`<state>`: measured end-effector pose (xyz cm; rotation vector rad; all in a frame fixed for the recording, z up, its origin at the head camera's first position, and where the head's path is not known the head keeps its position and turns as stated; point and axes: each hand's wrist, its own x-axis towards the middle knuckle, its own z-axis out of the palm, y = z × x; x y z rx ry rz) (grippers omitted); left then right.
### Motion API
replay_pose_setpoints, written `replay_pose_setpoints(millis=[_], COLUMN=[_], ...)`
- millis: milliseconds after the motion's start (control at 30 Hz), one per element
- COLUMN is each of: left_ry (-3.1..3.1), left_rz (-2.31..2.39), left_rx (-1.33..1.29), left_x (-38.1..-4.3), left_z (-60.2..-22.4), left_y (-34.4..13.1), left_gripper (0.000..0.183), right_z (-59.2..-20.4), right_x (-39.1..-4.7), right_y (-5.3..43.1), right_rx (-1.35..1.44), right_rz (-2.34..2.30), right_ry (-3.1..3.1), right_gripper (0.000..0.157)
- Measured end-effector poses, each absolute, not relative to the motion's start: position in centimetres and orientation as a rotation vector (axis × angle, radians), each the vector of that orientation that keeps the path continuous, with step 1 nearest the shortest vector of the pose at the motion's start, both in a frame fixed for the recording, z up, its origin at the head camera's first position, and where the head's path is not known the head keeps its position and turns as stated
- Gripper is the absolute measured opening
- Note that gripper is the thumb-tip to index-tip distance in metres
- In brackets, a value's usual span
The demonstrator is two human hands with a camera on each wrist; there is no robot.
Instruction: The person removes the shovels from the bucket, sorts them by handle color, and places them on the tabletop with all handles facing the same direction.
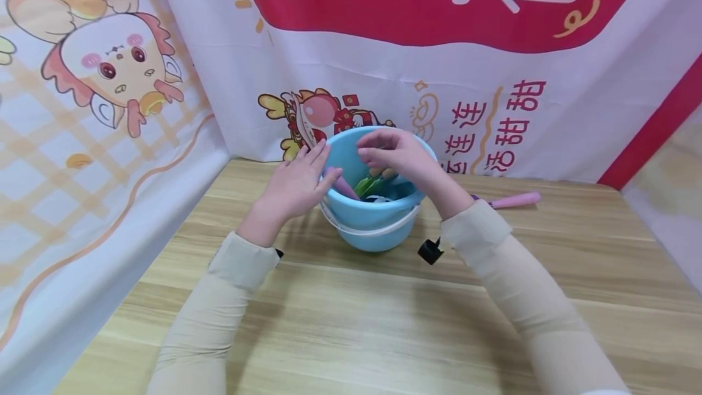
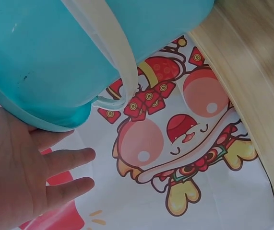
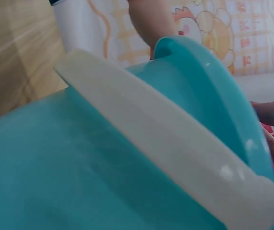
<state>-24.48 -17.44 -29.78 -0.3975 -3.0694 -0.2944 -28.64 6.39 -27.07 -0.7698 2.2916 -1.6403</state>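
Just above the mouth of the blue bucket (image 1: 378, 217), the R hand (image 1: 400, 154) hangs w/ its fingers bent loosely down, so the things inside lie below it; this relation is, I judge, the one which matters most. Within, a purple stick (image 1: 344, 186) leans w/ its long axis slanting up to the L rim, close by the thumb of the L hand (image 1: 293, 185), so L is the nearer one for it. A green piece (image 1: 364, 185) lies more to the middle. Outside, on the counter (image 1: 351, 322), a pink stick (image 1: 515, 200) lies R of the bucket, long axis approx. sideways, its inner end next to the R sleeve (image 1: 477, 227); for this one the R hand is nearer. As for the grip: R fingers & thumb stand moderately apart, and I see nothing held. L grip is wide, fingers stretched at the L rim, seemingly touching it, also w/ nothing held.
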Motion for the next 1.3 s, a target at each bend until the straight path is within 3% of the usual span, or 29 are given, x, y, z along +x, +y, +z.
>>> replay_pose_setpoints(millis=[367,700,1067,1300], left_ry=[-3.074,-3.071,-3.075,-3.078], left_rz=[-0.278,-0.264,-0.227,-0.233], left_rx=[-0.417,-0.423,-0.408,-0.411], left_x=[-24.5,-24.6,-24.6,-24.5], left_z=[-29.7,-29.8,-29.9,-29.8], left_y=[-17.7,-17.8,-17.8,-17.6], left_gripper=[0.078,0.078,0.081,0.084], right_z=[-27.7,-28.0,-27.9,-27.2], right_x=[-30.2,-29.2,-28.5,-28.8], right_y=[3.4,1.9,1.1,2.7], right_rx=[-0.932,-0.980,-1.045,-1.051], right_rz=[-1.214,-0.947,-0.751,-0.758], right_ry=[2.359,2.450,2.545,2.583], right_gripper=[0.042,0.046,0.034,0.036])
